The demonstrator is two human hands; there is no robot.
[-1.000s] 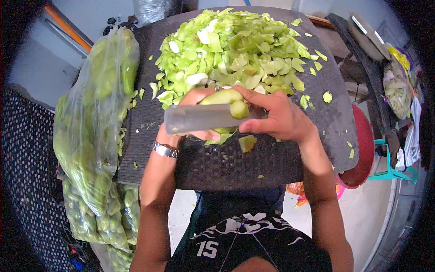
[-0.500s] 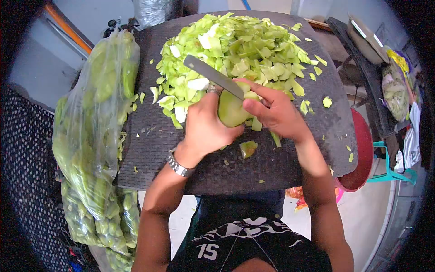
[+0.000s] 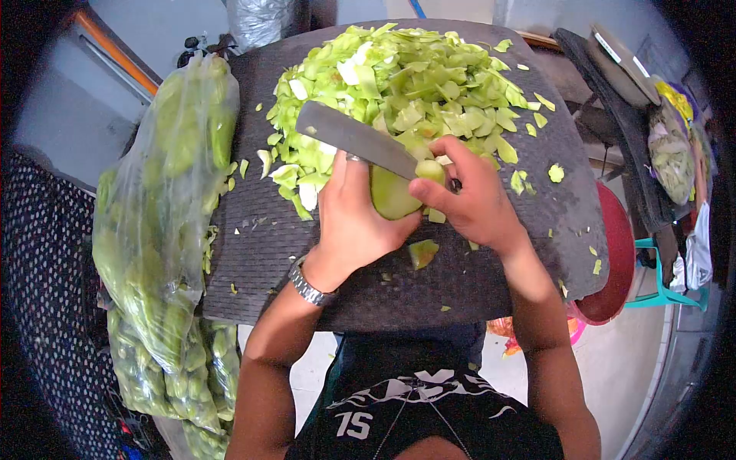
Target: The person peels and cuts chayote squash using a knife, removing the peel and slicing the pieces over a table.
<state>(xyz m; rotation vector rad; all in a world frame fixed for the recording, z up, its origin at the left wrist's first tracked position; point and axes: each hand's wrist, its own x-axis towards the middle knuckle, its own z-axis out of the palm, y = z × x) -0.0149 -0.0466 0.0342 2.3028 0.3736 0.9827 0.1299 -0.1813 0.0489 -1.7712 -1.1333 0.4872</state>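
On the head view, I observed the vegetable (image 3: pixel 392 198) above the near part of the table (image 3: pixel 353 299), gripped in the left hand (image 3: pixel 351 215). The right hand (image 3: pixel 477 201) held the knife (image 3: pixel 356 138), blade crossing the vegetable. Peelings (image 3: pixel 437 77) lay heaped beyond; a filled bag (image 3: pixel 165 222) occupied the left side.

Peel pile (image 3: pixel 437 80) on tbl (image 3: pixel 253 257) behind veg (image 3: pixel 393 197), bag (image 3: pixel 157 207) at L.
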